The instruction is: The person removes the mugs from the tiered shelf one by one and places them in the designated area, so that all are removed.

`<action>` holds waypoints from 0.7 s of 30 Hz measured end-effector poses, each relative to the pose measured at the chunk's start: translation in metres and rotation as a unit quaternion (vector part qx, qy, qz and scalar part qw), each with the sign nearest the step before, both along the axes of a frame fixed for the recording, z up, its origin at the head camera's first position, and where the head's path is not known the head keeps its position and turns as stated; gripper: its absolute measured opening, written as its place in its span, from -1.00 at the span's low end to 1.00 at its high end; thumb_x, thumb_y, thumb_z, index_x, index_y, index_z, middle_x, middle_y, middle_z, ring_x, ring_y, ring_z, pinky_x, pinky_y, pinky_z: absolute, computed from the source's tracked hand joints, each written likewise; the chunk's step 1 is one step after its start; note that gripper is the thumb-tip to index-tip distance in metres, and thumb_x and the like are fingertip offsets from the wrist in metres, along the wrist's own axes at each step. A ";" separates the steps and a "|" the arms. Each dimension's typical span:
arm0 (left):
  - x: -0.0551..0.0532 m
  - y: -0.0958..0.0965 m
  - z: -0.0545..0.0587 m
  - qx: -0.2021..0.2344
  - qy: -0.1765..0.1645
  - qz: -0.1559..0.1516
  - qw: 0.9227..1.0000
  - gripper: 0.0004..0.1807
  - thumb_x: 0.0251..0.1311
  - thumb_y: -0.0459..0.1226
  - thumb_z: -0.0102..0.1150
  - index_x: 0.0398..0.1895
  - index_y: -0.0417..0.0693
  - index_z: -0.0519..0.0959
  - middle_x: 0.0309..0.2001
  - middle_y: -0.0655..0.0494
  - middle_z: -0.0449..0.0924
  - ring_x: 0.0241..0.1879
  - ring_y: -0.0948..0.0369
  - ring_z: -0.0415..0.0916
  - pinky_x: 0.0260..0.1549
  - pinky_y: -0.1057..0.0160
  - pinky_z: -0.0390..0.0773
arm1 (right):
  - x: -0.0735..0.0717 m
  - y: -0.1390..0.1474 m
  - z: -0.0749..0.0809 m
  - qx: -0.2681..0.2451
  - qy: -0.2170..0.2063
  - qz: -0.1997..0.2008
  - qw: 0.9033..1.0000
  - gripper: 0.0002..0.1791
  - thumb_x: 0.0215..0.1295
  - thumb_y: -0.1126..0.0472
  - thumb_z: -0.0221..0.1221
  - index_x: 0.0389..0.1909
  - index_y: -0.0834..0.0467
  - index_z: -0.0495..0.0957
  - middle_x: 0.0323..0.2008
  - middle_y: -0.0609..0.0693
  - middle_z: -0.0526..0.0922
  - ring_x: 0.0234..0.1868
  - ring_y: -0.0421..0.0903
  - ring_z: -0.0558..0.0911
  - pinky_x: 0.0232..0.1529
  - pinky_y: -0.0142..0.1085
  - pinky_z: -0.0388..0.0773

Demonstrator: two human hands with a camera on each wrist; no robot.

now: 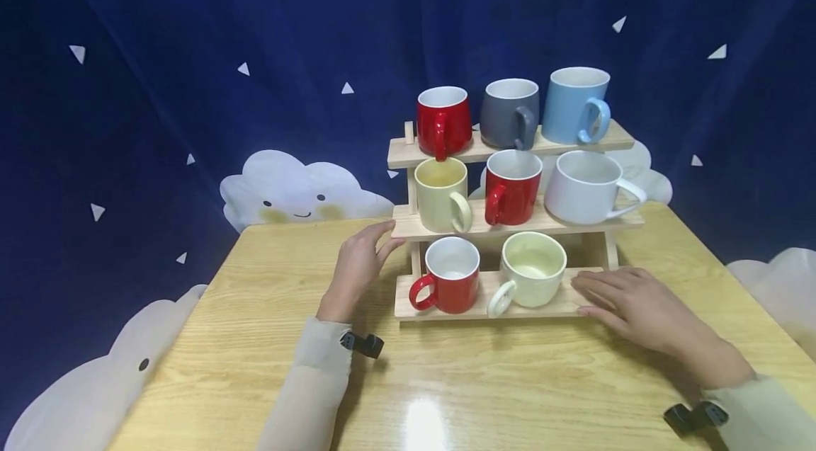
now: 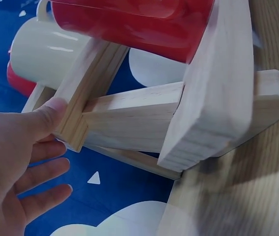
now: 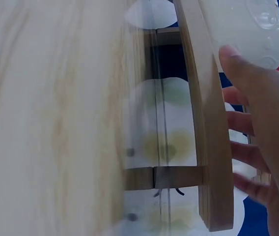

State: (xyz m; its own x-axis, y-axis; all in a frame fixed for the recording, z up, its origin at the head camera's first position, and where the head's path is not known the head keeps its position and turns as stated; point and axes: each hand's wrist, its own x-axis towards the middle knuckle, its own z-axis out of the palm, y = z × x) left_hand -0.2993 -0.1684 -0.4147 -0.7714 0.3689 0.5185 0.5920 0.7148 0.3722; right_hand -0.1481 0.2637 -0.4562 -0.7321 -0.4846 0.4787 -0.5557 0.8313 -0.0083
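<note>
A three-tier wooden rack [image 1: 503, 314] stands on the table. Its top shelf bears a red mug [image 1: 454, 127], a grey mug [image 1: 500, 118] and a light blue mug [image 1: 567, 107]. On the middle shelf are a pale yellow mug [image 1: 436, 200], a red mug [image 1: 519, 196] and a white mug [image 1: 576, 192]. Below them sit a red mug [image 1: 459, 288] and a cream mug [image 1: 538, 288]. My left hand [image 1: 357, 263] touches the middle shelf's left end, thumb against its edge, other fingers loosely spread. Beside the bottom shelf's right end is my right hand [image 1: 647, 313], fingers extended.
The rack stands near the back edge of the wooden table [image 1: 255, 338]. Behind hangs a dark blue curtain [image 1: 306, 33] with white triangles and smiling clouds. Each wrist wears a small black camera.
</note>
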 end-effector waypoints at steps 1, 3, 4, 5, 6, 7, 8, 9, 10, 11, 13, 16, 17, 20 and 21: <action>0.001 0.000 0.000 -0.002 -0.005 0.000 1.000 -0.52 0.25 -0.03 0.24 0.13 -0.12 0.60 0.08 -0.03 0.63 0.10 0.03 0.56 0.12 0.08 0.51 | 0.000 0.000 0.000 0.000 0.000 -0.004 1.000 -0.48 0.12 -0.03 0.36 0.07 0.14 0.64 0.03 0.05 0.67 0.01 0.10 0.62 0.00 0.10 0.45; 0.002 -0.001 0.001 -0.005 -0.012 0.001 1.000 -0.52 0.26 -0.03 0.23 0.14 -0.11 0.60 0.09 -0.03 0.62 0.11 0.03 0.55 0.13 0.08 0.51 | 0.001 0.000 0.000 0.000 -0.003 -0.015 1.000 -0.50 0.13 -0.02 0.37 0.04 0.16 0.65 0.01 0.08 0.67 0.01 0.12 0.62 0.00 0.11 0.47; 0.002 -0.001 0.002 -0.004 -0.015 0.001 1.000 -0.52 0.26 -0.03 0.23 0.15 -0.10 0.60 0.09 -0.02 0.62 0.11 0.03 0.55 0.13 0.08 0.50 | 0.002 0.000 0.000 0.000 -0.007 -0.021 1.000 -0.51 0.13 -0.01 0.36 0.03 0.17 0.65 0.01 0.09 0.67 0.02 0.13 0.62 0.01 0.11 0.48; 0.002 -0.001 0.003 -0.003 -0.016 0.002 1.000 -0.53 0.27 -0.03 0.23 0.15 -0.09 0.60 0.09 -0.02 0.62 0.11 0.03 0.55 0.13 0.07 0.50 | 0.002 -0.001 0.000 -0.002 -0.012 -0.027 1.000 -0.53 0.13 0.00 0.36 0.02 0.17 0.65 0.01 0.10 0.67 0.03 0.14 0.61 0.02 0.12 0.48; 0.003 -0.002 0.004 -0.001 -0.018 0.003 1.000 -0.53 0.27 -0.03 0.22 0.14 -0.09 0.60 0.08 -0.02 0.63 0.11 0.03 0.55 0.13 0.07 0.50 | 0.002 -0.001 0.001 -0.004 -0.016 -0.032 0.999 -0.53 0.13 -0.01 0.37 0.02 0.16 0.66 0.00 0.10 0.66 0.03 0.14 0.61 0.02 0.12 0.48; 0.003 -0.002 0.005 -0.002 -0.019 0.003 1.000 -0.54 0.27 -0.03 0.22 0.14 -0.08 0.61 0.08 -0.01 0.63 0.10 0.03 0.55 0.13 0.07 0.50 | 0.003 -0.001 0.000 -0.006 -0.021 -0.037 0.999 -0.52 0.13 -0.02 0.37 0.02 0.15 0.66 0.01 0.10 0.66 0.04 0.16 0.60 0.02 0.13 0.48; 0.002 -0.001 0.006 -0.003 -0.021 0.003 1.000 -0.54 0.28 -0.03 0.22 0.14 -0.08 0.61 0.08 -0.01 0.63 0.10 0.03 0.55 0.13 0.07 0.50 | 0.003 -0.001 -0.001 -0.009 -0.025 -0.041 0.999 -0.52 0.13 -0.03 0.37 0.03 0.14 0.66 0.01 0.10 0.66 0.05 0.17 0.60 0.02 0.14 0.48; 0.002 -0.001 0.006 -0.006 -0.023 0.005 1.000 -0.54 0.28 -0.03 0.22 0.14 -0.07 0.61 0.08 0.00 0.63 0.10 0.03 0.55 0.13 0.07 0.50 | 0.004 -0.001 -0.002 -0.010 -0.029 -0.045 0.999 -0.51 0.13 -0.05 0.37 0.03 0.13 0.66 0.02 0.09 0.65 0.05 0.16 0.59 0.02 0.15 0.49; 0.003 -0.001 0.007 -0.008 -0.025 0.006 1.000 -0.55 0.28 -0.02 0.21 0.13 -0.07 0.61 0.08 0.00 0.63 0.11 0.03 0.55 0.13 0.06 0.50 | 0.005 -0.001 -0.002 -0.011 -0.032 -0.048 0.998 -0.50 0.13 -0.06 0.37 0.05 0.11 0.66 0.03 0.09 0.65 0.06 0.16 0.59 0.02 0.15 0.49; 0.003 -0.001 0.008 -0.011 -0.028 0.007 1.000 -0.55 0.28 -0.01 0.21 0.13 -0.06 0.61 0.08 0.00 0.63 0.11 0.03 0.55 0.13 0.06 0.50 | 0.005 -0.001 -0.003 -0.011 -0.034 -0.048 0.998 -0.49 0.13 -0.07 0.37 0.06 0.11 0.66 0.03 0.08 0.65 0.06 0.16 0.59 0.01 0.16 0.50; 0.003 -0.001 0.011 -0.018 -0.030 0.011 0.999 -0.55 0.29 0.00 0.20 0.12 -0.06 0.62 0.07 0.01 0.63 0.11 0.03 0.55 0.12 0.05 0.50 | 0.006 -0.002 -0.004 -0.009 -0.034 -0.047 0.998 -0.47 0.13 -0.09 0.37 0.07 0.10 0.65 0.04 0.09 0.64 0.07 0.16 0.58 0.00 0.16 0.51; 0.002 -0.001 0.017 -0.021 -0.019 0.011 1.000 -0.58 0.31 -0.01 0.20 0.09 -0.07 0.63 0.06 0.00 0.64 0.11 0.03 0.54 0.13 0.04 0.49 | 0.006 -0.002 -0.005 -0.009 -0.031 -0.043 0.999 -0.46 0.13 -0.07 0.37 0.08 0.13 0.64 0.05 0.10 0.64 0.08 0.17 0.57 0.03 0.16 0.49; 0.002 -0.001 0.020 -0.020 -0.014 0.008 1.000 -0.59 0.32 -0.02 0.19 0.07 -0.08 0.63 0.06 -0.01 0.64 0.12 0.03 0.54 0.14 0.03 0.49 | 0.006 -0.002 -0.005 -0.009 -0.030 -0.042 0.999 -0.45 0.13 -0.07 0.37 0.08 0.14 0.64 0.05 0.10 0.63 0.09 0.17 0.56 0.05 0.16 0.48; 0.000 0.001 0.031 -0.015 0.003 -0.003 1.000 -0.61 0.33 -0.04 0.19 0.05 -0.11 0.64 0.05 -0.02 0.64 0.13 0.02 0.52 0.17 0.04 0.45 | 0.006 -0.002 -0.006 -0.009 -0.029 -0.044 0.999 -0.44 0.14 -0.07 0.36 0.10 0.16 0.62 0.07 0.12 0.62 0.12 0.19 0.54 0.09 0.17 0.45; -0.001 0.002 0.035 -0.013 0.005 -0.007 1.000 -0.61 0.33 -0.05 0.19 0.04 -0.11 0.64 0.04 -0.02 0.65 0.13 0.02 0.52 0.18 0.05 0.45 | 0.006 -0.002 -0.006 -0.009 -0.031 -0.047 0.998 -0.44 0.14 -0.07 0.36 0.10 0.16 0.62 0.08 0.12 0.62 0.12 0.19 0.53 0.10 0.17 0.44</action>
State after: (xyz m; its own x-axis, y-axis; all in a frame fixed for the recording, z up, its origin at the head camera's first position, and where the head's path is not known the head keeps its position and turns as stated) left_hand -0.3000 -0.1668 -0.3799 -0.7614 0.3925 0.5159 0.6049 0.7163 0.3478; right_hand -0.1420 0.2620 -0.4619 -0.8017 -0.4046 0.4399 -0.4741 0.8787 -0.0558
